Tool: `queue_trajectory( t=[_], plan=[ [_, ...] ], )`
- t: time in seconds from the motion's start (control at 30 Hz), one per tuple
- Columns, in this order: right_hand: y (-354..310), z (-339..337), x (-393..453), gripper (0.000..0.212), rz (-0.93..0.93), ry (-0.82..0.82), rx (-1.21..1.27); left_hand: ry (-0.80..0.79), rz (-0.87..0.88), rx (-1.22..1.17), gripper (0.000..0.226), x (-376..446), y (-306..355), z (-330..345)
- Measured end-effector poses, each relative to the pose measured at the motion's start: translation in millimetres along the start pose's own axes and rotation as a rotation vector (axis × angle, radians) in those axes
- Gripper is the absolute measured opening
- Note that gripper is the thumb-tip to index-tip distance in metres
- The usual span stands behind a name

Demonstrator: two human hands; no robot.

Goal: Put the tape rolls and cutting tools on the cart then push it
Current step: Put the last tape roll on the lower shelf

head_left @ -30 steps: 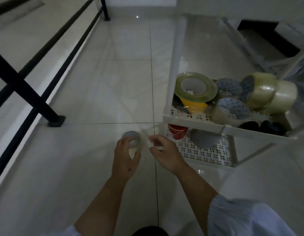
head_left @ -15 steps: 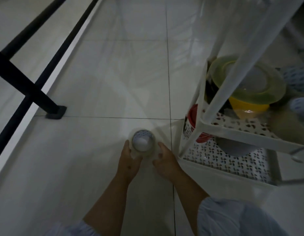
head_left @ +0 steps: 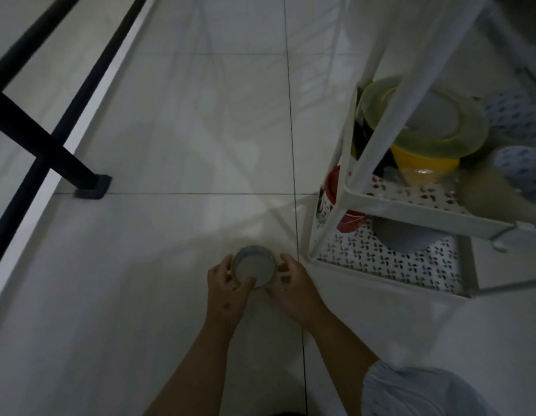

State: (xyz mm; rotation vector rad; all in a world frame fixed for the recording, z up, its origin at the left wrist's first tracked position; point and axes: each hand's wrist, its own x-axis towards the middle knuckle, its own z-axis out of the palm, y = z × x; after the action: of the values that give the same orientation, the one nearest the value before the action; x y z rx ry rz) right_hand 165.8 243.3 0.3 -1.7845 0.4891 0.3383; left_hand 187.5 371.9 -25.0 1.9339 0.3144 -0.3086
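Observation:
A small clear tape roll (head_left: 254, 267) with a patterned core is held between both hands low over the tiled floor. My left hand (head_left: 226, 291) grips its left side, thumb over the front edge. My right hand (head_left: 293, 288) grips its right side. The white cart (head_left: 389, 207) stands just to the right. Its middle shelf carries a large yellowish tape roll (head_left: 422, 121), a yellow roll (head_left: 425, 163) under it and clear rolls with patterned cores (head_left: 518, 169). A red tape roll (head_left: 332, 190) stands on the perforated bottom shelf (head_left: 389, 262).
A black metal railing (head_left: 50, 139) with a foot on the floor (head_left: 94, 187) runs along the left. A grey round object (head_left: 407, 235) sits on the bottom shelf. Pale floor tiles (head_left: 185, 130) stretch ahead between railing and cart.
A second ago my right hand was off the roll, pulling a strip of tape; now both hands hold the roll. My view has dropped closer to the cart.

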Motion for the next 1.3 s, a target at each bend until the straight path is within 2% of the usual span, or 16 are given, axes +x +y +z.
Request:
queue_trajectory(
  t=[0.13,0.3,0.43,0.6,0.7,0.93,1.13,1.3],
  plan=[
    [7,-10,-34,0.041,-0.003,0.117,-0.036,-0.025,0.049,-0.020,0.054,-43,3,5],
    [5,-44,-76,0.035,-0.087,0.199,0.025,-0.037,0.083,-0.144,0.045,-92,31,18],
    [-12,-79,-113,0.043,-0.199,0.244,0.115,-0.125,0.140,-0.249,0.044,-115,63,25],
    [-43,-116,-153,0.023,-0.375,0.223,0.083,-0.171,0.344,-0.362,0.038,-142,115,22],
    [-65,-140,-165,0.021,-0.514,0.247,0.072,-0.187,0.459,-0.397,0.034,-151,145,21],
    [-118,-184,-164,0.030,-0.748,0.385,-0.028,-0.127,0.720,-0.146,0.044,-141,201,21],
    [-136,-202,-138,0.035,-0.793,0.458,-0.219,-0.097,0.783,-0.068,0.047,-116,213,30],
    [-133,-202,-116,0.036,-0.792,0.458,-0.279,-0.079,0.803,0.002,0.055,-107,200,40]
  ],
)
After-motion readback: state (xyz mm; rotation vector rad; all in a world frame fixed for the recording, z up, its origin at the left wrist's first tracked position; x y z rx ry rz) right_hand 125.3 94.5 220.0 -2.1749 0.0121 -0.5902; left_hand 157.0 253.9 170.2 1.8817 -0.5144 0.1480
